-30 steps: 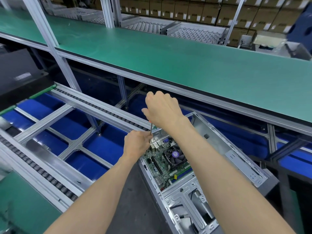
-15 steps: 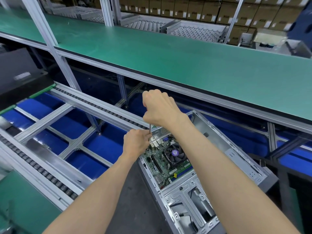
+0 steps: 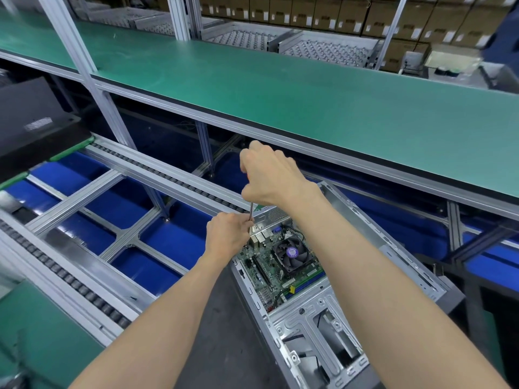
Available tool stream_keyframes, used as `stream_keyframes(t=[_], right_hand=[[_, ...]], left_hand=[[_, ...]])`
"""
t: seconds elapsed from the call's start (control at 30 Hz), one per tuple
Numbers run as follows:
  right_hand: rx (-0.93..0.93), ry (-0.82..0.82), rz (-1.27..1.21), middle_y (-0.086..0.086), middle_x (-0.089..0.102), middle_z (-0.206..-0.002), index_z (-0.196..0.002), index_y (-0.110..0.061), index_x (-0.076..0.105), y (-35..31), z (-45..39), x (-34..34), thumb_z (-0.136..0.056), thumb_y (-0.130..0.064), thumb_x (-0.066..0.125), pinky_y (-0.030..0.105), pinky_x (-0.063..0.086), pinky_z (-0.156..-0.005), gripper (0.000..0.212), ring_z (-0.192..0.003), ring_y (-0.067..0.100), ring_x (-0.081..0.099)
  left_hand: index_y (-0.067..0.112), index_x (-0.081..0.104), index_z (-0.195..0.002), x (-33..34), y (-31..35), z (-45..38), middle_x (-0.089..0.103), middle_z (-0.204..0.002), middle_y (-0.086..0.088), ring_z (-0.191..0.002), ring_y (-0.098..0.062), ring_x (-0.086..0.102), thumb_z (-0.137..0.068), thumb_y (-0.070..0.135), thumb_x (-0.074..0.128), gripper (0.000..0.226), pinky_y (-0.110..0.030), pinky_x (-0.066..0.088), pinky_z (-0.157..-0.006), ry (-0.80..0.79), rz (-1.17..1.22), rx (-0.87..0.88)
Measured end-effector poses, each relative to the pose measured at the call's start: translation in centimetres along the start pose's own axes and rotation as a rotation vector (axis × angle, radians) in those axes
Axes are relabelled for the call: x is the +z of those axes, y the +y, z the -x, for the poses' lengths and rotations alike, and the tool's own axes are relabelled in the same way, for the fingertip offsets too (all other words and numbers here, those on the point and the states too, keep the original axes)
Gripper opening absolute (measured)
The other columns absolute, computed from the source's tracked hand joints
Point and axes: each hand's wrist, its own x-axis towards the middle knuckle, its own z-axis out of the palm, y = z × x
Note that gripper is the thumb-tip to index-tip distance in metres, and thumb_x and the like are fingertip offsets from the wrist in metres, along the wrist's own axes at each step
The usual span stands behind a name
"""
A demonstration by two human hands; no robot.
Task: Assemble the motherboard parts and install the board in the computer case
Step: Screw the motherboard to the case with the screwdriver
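An open grey computer case (image 3: 393, 256) lies on its side in front of me. Inside it sits a green motherboard (image 3: 269, 273) with a black cooler fan (image 3: 292, 252). My right hand (image 3: 269, 178) is closed around the handle of a screwdriver (image 3: 250, 211), whose thin metal shaft points down to the board's far left corner. Just below, my left hand (image 3: 227, 234) pinches the shaft near its tip. The handle and the tip are hidden by my hands.
A roller conveyor rail (image 3: 157, 175) with blue panels beneath runs to the left. A long green shelf (image 3: 309, 91) overhangs behind the case. A black panel (image 3: 31, 119) sits at far left. Cardboard boxes (image 3: 337, 12) line the back.
Both hands stay on the screwdriver at the same corner of the board. The right hand has shifted slightly on the handle; the view has moved a little.
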Motion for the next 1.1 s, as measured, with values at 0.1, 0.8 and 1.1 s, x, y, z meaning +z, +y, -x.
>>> stream_keyframes(t=[0.1,0.8,1.1], right_hand=[[0.010,-0.001,-0.050,0.004,0.045,-0.092,-0.094,-0.012,0.050,0.0,0.1,0.1,-0.080,-0.012,0.060,0.036,0.033,-0.065,0.017,-0.079,0.030,0.046],[0.062,-0.005,-0.070,-0.002,0.026,-0.074,-0.084,-0.013,0.041,1.3,-0.4,0.2,-0.082,-0.011,0.058,0.036,0.032,-0.062,0.017,-0.076,0.032,0.041],[-0.034,-0.122,-0.154,0.006,0.056,-0.096,-0.094,-0.012,0.056,2.0,0.0,-0.5,-0.068,-0.012,0.054,0.037,0.044,-0.071,0.026,-0.089,0.031,0.054]], left_hand=[[0.032,0.078,-0.091,0.0,0.0,0.0,0.067,-0.063,0.008,-0.068,-0.020,0.058,-0.092,0.025,0.066,0.013,-0.032,0.046,-0.063,0.004,0.002,-0.001],[0.034,0.077,-0.091,0.1,0.2,0.0,0.058,-0.050,0.006,-0.061,-0.029,0.059,-0.092,0.040,0.063,0.015,-0.031,0.039,-0.057,0.067,-0.056,0.066],[0.035,0.078,-0.093,0.1,0.5,-0.1,0.052,-0.047,0.009,-0.059,-0.026,0.055,-0.091,0.046,0.065,0.017,-0.033,0.044,-0.059,0.045,-0.009,0.076]])
